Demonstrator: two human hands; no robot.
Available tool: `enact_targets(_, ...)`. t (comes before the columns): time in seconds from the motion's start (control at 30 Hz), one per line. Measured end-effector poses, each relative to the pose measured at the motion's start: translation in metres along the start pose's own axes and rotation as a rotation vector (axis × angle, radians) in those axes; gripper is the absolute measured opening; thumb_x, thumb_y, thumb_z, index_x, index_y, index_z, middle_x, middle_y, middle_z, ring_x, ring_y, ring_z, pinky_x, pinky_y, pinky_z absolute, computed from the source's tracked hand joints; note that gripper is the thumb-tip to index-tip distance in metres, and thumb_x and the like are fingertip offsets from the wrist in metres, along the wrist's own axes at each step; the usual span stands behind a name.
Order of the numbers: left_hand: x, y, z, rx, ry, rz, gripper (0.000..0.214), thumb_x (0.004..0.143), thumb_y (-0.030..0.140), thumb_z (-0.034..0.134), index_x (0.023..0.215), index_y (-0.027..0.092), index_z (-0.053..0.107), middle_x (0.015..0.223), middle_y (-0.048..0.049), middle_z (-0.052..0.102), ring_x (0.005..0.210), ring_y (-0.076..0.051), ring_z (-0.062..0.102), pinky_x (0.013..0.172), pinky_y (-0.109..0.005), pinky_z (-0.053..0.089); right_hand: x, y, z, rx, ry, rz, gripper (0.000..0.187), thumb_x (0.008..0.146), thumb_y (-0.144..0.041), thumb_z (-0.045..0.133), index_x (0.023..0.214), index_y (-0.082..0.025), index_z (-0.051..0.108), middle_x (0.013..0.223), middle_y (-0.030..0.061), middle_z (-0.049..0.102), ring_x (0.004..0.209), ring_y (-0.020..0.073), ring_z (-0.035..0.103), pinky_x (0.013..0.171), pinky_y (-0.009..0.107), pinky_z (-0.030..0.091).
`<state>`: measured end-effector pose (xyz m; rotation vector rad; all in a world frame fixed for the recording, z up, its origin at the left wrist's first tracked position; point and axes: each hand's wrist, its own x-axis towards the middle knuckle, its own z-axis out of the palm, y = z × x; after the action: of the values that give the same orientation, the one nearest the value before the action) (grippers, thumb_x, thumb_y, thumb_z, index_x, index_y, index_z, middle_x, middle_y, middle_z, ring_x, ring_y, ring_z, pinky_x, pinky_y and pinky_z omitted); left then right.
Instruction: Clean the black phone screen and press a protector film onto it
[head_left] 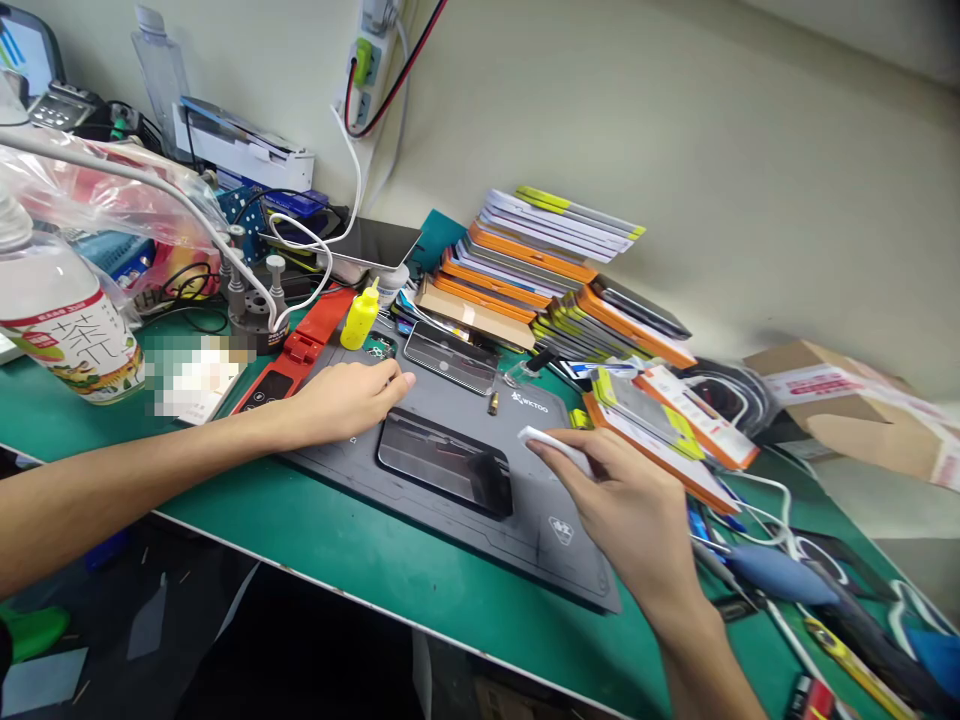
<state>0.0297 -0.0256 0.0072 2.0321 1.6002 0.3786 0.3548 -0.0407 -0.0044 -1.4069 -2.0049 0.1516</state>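
My left hand (349, 398) hovers over the left part of a grey work mat (480, 550), palm down. Its fingers are curled together, and whatever they hold, if anything, is hidden beneath them. Just below its fingertips lies a smartphone (446, 462) with a dark, glossy face. On the right of that phone, my right hand (622, 500) pinches a folded white wipe (556, 450) between thumb and fingers, above the mat. A second phone-sized panel (450, 357) lies farther back on the mat. A small brass-coloured piece (493, 403) sits between the two.
A yellow bottle (360, 317) stands behind my left hand, near a red device (289, 365). Stacked flat boxes (517, 265) line the wall. A labelled drink bottle (71, 320) stands at left. Tools and cables, including a blue-handled tool (780, 575), crowd the right side.
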Motion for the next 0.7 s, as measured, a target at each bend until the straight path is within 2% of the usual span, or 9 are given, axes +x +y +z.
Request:
enact_targets(0.1,0.0,0.0,-0.001,0.0,0.001,0.002,0.046,0.111,0.051,0.024,0.1,0.025,0.061,0.099,-0.006,0.08,0.092,-0.029,0.076,0.082,-0.039,0.052,0.005,0.001,0.003,0.009,-0.025,0.045,0.042,0.097,-0.068,0.071,0.102,-0.028,0.082,0.088,0.0004,0.074,0.072,0.0174,0.059,0.071,0.032,0.045)
enact_targets(0.2,-0.001,0.001,-0.001,-0.005,0.01,0.003,0.047,0.111,0.052,0.025,0.101,0.024,0.062,0.099,-0.0068,0.08,0.092,-0.029,0.076,0.083,-0.039,0.053,0.006,-0.002,0.008,0.02,-0.024,0.104,0.048,0.096,-0.069,0.071,0.113,-0.026,0.081,0.07,-0.0046,0.057,0.061,0.0152,0.05,0.061,0.03,0.041)
enact_targets(0.27,-0.002,0.001,-0.002,-0.005,0.015,0.004,0.047,0.11,0.053,0.026,0.101,0.024,0.062,0.098,-0.0069,0.08,0.091,-0.029,0.075,0.083,-0.039,0.052,0.005,-0.008,0.011,0.037,-0.036,0.127,0.051,0.096,-0.068,0.071,0.119,-0.023,0.078,0.067,-0.0065,0.05,0.058,0.0142,0.048,0.057,0.029,0.04)
enact_targets(0.33,-0.002,0.002,-0.002,-0.001,0.018,0.005,0.047,0.11,0.053,0.026,0.099,0.025,0.061,0.097,-0.0066,0.079,0.09,-0.029,0.075,0.083,-0.039,0.052,0.001,-0.016,0.013,0.056,-0.063,0.13,0.056,0.095,-0.069,0.072,0.125,-0.022,0.076,0.07,-0.006,0.054,0.057,0.0138,0.05,0.056,0.028,0.043)
enact_targets(0.43,-0.002,0.002,-0.002,0.001,0.027,0.004,0.046,0.11,0.053,0.027,0.097,0.024,0.061,0.095,-0.0066,0.079,0.089,-0.029,0.075,0.082,-0.039,0.051,-0.011,-0.028,0.01,0.095,-0.148,0.067,0.058,0.1,-0.069,0.065,0.13,-0.021,0.075,0.082,-0.0001,0.069,0.061,0.015,0.059,0.06,0.028,0.051)
enact_targets(0.5,-0.001,0.001,-0.001,-0.002,0.031,0.008,0.046,0.11,0.053,0.028,0.097,0.024,0.061,0.095,-0.0065,0.079,0.087,-0.028,0.075,0.08,-0.039,0.051,-0.021,-0.032,0.003,0.083,-0.182,-0.057,0.05,0.109,-0.062,0.056,0.13,-0.021,0.075,0.09,0.0039,0.077,0.07,0.0172,0.069,0.067,0.03,0.055)
enact_targets(0.57,0.0,0.0,0.0,-0.003,0.031,0.015,0.044,0.11,0.053,0.029,0.098,0.024,0.061,0.095,-0.0058,0.079,0.086,-0.028,0.074,0.08,-0.039,0.05,-0.032,-0.032,-0.004,0.011,-0.134,-0.179,0.041,0.114,-0.051,0.05,0.125,-0.023,0.077,0.095,0.0051,0.081,0.082,0.0192,0.075,0.076,0.031,0.058)
enact_targets(0.63,0.001,-0.001,0.001,-0.001,0.03,0.015,0.044,0.11,0.053,0.029,0.098,0.025,0.061,0.095,-0.0052,0.079,0.086,-0.028,0.074,0.08,-0.038,0.05,-0.043,-0.032,-0.008,-0.092,-0.047,-0.213,0.034,0.115,-0.043,0.051,0.122,-0.022,0.078,0.109,0.0069,0.083,0.1,0.0223,0.079,0.089,0.035,0.061)
enact_targets(0.7,0.001,-0.002,0.002,0.003,0.027,0.01,0.045,0.111,0.053,0.029,0.098,0.025,0.062,0.095,-0.0045,0.079,0.086,-0.028,0.074,0.081,-0.038,0.049,-0.054,-0.035,-0.003,-0.178,-0.039,-0.21,0.035,0.115,-0.039,0.05,0.136,-0.021,0.073,0.136,0.0102,0.078,0.126,0.0268,0.075,0.106,0.041,0.06)
